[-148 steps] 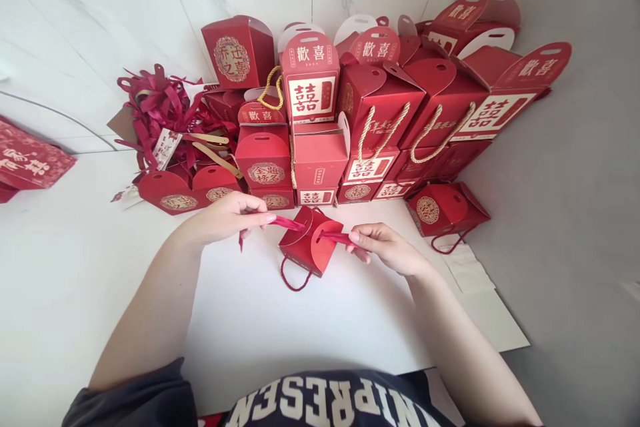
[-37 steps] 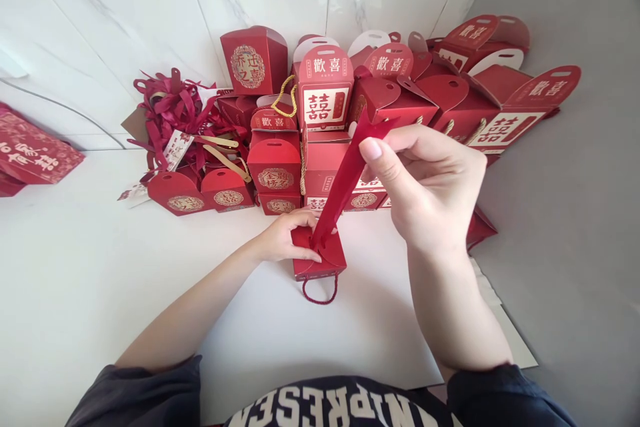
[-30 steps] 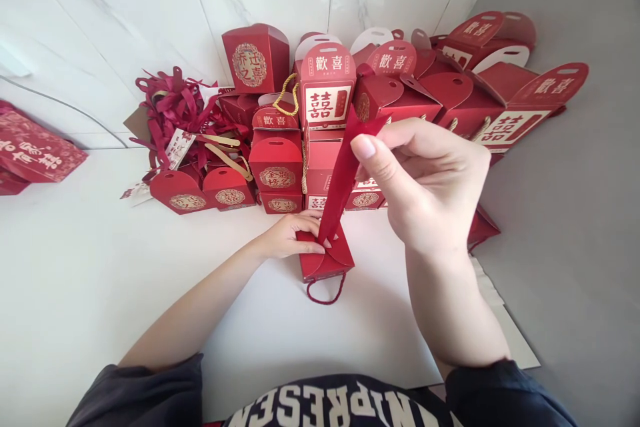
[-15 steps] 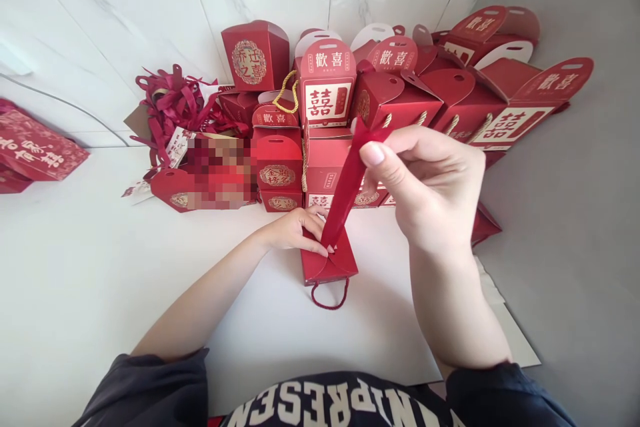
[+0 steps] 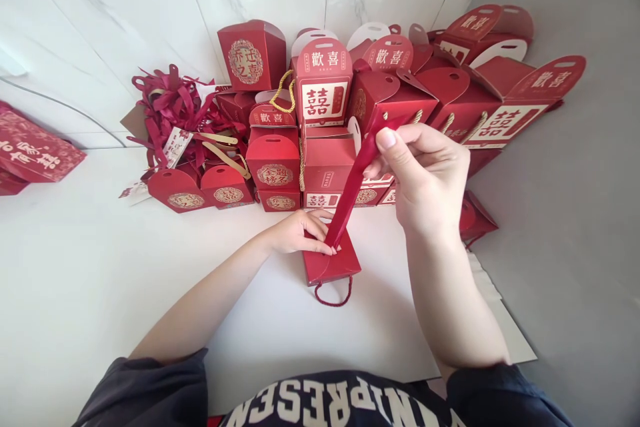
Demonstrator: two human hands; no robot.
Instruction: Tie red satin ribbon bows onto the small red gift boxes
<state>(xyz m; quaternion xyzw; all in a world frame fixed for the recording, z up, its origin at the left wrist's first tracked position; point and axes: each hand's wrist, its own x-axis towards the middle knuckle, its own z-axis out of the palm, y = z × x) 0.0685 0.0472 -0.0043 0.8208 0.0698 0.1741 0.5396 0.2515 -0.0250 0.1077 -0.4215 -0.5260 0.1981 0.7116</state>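
Note:
A small red gift box (image 5: 332, 268) with a folded-flap top lies on the white table, its dark red cord handle (image 5: 334, 303) looping out toward me. Over its far left part rests my left hand (image 5: 299, 233), thumb pressed on the top and fingers curled around the far side, partly hidden. A dark red ribbon (image 5: 351, 190) rises taut and slanted from the box top beside that thumb. My right hand (image 5: 429, 177) pinches the ribbon's upper end between thumb and fingers, raised above and to the right of the box.
Stacked red gift boxes (image 5: 324, 100) line the wall behind. A tangled heap of dark red ribbons (image 5: 175, 103) sits at back left, with small boxes (image 5: 229, 193) in front. A flat red packet (image 5: 37, 143) lies far left. A grey wall (image 5: 575, 227) bounds the right.
My right hand has moved slightly, with the ribbon now slanting more to the right. My left hand and the box keep nearly the same place.

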